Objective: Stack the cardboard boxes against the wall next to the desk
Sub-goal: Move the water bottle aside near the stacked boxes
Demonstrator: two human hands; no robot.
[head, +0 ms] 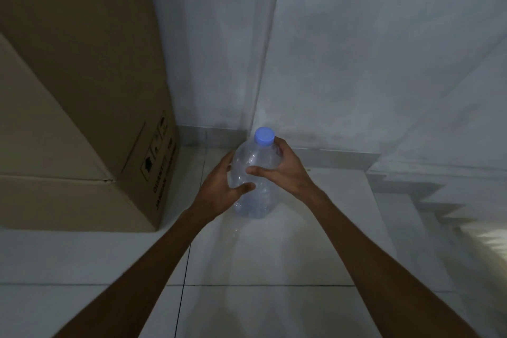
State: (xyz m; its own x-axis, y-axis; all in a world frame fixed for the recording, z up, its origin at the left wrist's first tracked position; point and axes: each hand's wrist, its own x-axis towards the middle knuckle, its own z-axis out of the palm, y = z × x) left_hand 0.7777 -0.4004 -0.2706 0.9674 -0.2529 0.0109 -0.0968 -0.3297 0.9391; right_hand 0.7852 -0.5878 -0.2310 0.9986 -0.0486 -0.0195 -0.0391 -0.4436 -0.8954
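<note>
A tall brown cardboard box (82, 96) with printed handling marks stands on the floor at the left, close to the wall. Right of it, in the corner, a large clear plastic bottle (256, 173) with a blue cap (264, 136) stands upright on the tiles. My left hand (222, 186) grips the bottle's left side, thumb across its front. My right hand (282, 170) holds its right shoulder just below the cap. Neither hand touches the box.
Grey walls (356, 49) meet in a corner right behind the bottle. A low tiled skirting runs along the base. The floor (260, 255) is pale tile. A stepped ledge (411, 186) lies at the right.
</note>
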